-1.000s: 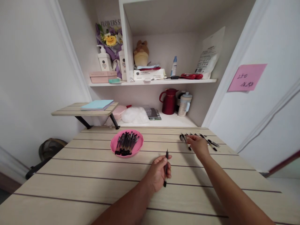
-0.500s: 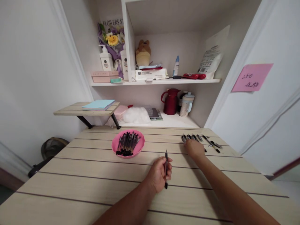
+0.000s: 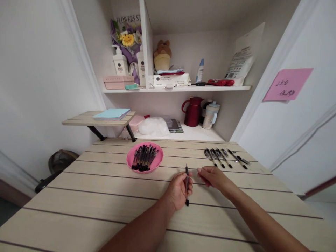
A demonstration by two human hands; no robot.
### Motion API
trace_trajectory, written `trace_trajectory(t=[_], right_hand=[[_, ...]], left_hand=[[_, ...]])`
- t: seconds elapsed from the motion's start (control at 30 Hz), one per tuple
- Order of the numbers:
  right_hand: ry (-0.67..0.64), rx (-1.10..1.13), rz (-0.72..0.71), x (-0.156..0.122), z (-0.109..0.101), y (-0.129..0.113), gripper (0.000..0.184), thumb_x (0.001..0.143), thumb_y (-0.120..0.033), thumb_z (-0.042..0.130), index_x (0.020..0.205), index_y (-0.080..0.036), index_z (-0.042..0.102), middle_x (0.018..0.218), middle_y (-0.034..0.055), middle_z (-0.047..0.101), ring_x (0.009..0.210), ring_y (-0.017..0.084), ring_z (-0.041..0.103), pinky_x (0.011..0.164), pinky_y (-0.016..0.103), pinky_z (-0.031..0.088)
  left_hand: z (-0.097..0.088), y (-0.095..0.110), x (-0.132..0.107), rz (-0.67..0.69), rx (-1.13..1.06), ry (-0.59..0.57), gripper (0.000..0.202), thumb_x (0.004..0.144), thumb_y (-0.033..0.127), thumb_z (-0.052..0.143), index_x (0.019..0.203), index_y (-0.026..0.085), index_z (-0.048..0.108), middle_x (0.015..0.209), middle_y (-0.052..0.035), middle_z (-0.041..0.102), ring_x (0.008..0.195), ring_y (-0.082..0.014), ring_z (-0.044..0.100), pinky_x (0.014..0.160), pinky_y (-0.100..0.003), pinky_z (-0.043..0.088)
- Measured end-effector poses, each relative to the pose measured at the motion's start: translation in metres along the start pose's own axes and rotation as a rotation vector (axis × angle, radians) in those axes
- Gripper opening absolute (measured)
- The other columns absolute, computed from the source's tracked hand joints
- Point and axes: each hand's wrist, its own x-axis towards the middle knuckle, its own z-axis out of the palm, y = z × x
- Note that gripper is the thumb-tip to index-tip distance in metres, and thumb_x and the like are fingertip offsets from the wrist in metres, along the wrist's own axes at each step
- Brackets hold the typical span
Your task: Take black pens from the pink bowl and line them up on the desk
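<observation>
My left hand (image 3: 180, 189) is closed around a black pen (image 3: 187, 185), held upright with its bare tip pointing away from me. Just to its right, my right hand (image 3: 211, 176) hovers over the table with thumb and fingers pinched together. Whatever may be between those fingers is too small or hidden to make out. Beyond the right hand lies a row of several black pens (image 3: 219, 158), with dark and clear small parts near their far ends. A pink scalloped plate (image 3: 160, 157) at centre left carries a heap of black pens (image 3: 144, 157).
A small raised wooden stand (image 3: 78, 119) with light-blue paper (image 3: 111, 113) occupies the table's back left. Behind the slatted table (image 3: 105, 196) is a white shelf unit (image 3: 178, 89). A red jug (image 3: 192, 112) and a pale cup (image 3: 210, 115) stand in its lower bay.
My right hand has drawn back from the row of pens, moving left and nearer to my left hand. The left hand keeps its hold on the pen. The view has shifted slightly.
</observation>
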Motion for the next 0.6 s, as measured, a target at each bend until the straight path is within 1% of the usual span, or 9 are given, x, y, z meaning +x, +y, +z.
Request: trace_trajectory(t=[0.07, 0.17, 0.23, 0.3, 0.4, 0.47, 0.6], right_hand=[[-0.051, 0.238, -0.042, -0.013, 0.012, -0.01, 0.038, 0.074, -0.051, 0.05, 0.063, -0.015, 0.057, 0.054, -0.0001, 0.057, 0.046, 0.009, 0.047, 0.046, 0.021, 0.036], [-0.136, 0.452, -0.091, -0.022, 0.023, -0.025, 0.037, 0.071, -0.051, 0.056, 0.069, -0.014, 0.059, 0.059, 0.0008, 0.059, 0.054, 0.011, 0.052, 0.054, 0.022, 0.039], [-0.213, 0.591, -0.099, -0.023, 0.026, -0.03, 0.038, 0.07, -0.051, 0.058, 0.075, -0.013, 0.06, 0.056, 0.0004, 0.058, 0.051, 0.011, 0.052, 0.055, 0.025, 0.04], [-0.235, 0.707, -0.087, -0.022, 0.029, -0.031, 0.04, 0.067, -0.05, 0.062, 0.08, -0.012, 0.061, 0.052, -0.0008, 0.056, 0.045, 0.011, 0.051, 0.052, 0.027, 0.04], [-0.22, 0.799, -0.072, -0.019, 0.03, -0.026, 0.037, 0.065, -0.047, 0.066, 0.078, -0.013, 0.061, 0.049, -0.0016, 0.054, 0.042, 0.011, 0.049, 0.048, 0.027, 0.041], [-0.214, 0.83, -0.064, -0.018, 0.029, -0.022, 0.035, 0.064, -0.045, 0.068, 0.076, -0.012, 0.061, 0.05, -0.0016, 0.054, 0.042, 0.011, 0.049, 0.048, 0.027, 0.041], [-0.186, 0.839, -0.046, -0.017, 0.028, -0.017, 0.034, 0.063, -0.043, 0.07, 0.072, -0.012, 0.059, 0.051, -0.0008, 0.056, 0.041, 0.01, 0.05, 0.046, 0.027, 0.043]], left_hand=[[0.001, 0.0, 0.0, -0.018, -0.006, -0.008, 0.023, 0.069, 0.03, 0.058, 0.085, 0.013, 0.058, 0.062, 0.0006, 0.052, 0.048, -0.0058, 0.044, 0.044, -0.018, 0.023], [0.001, 0.0, -0.001, -0.047, 0.012, -0.032, 0.019, 0.069, 0.029, 0.059, 0.08, 0.013, 0.058, 0.061, 0.0005, 0.053, 0.047, -0.0053, 0.042, 0.043, -0.018, 0.02], [0.001, 0.0, -0.002, -0.049, 0.022, -0.05, 0.016, 0.068, 0.027, 0.058, 0.076, 0.013, 0.058, 0.062, -0.0005, 0.053, 0.048, -0.0055, 0.043, 0.042, -0.018, 0.02], [0.001, 0.0, -0.004, -0.027, 0.018, -0.077, 0.015, 0.067, 0.025, 0.057, 0.074, 0.012, 0.059, 0.064, -0.002, 0.055, 0.05, -0.0062, 0.044, 0.044, -0.019, 0.023], [0.001, 0.001, -0.005, 0.022, 0.032, -0.126, 0.017, 0.062, 0.017, 0.058, 0.077, 0.009, 0.062, 0.067, -0.0043, 0.057, 0.055, -0.0076, 0.048, 0.049, -0.019, 0.03], [0.002, 0.001, -0.005, 0.036, 0.053, -0.139, 0.018, 0.062, 0.014, 0.061, 0.079, 0.009, 0.063, 0.069, -0.0052, 0.058, 0.058, -0.0086, 0.051, 0.054, -0.021, 0.034], [0.002, -0.002, -0.003, 0.062, 0.067, -0.147, 0.017, 0.062, 0.016, 0.068, 0.077, 0.01, 0.062, 0.07, -0.0055, 0.06, 0.061, -0.0099, 0.053, 0.061, -0.023, 0.037]])
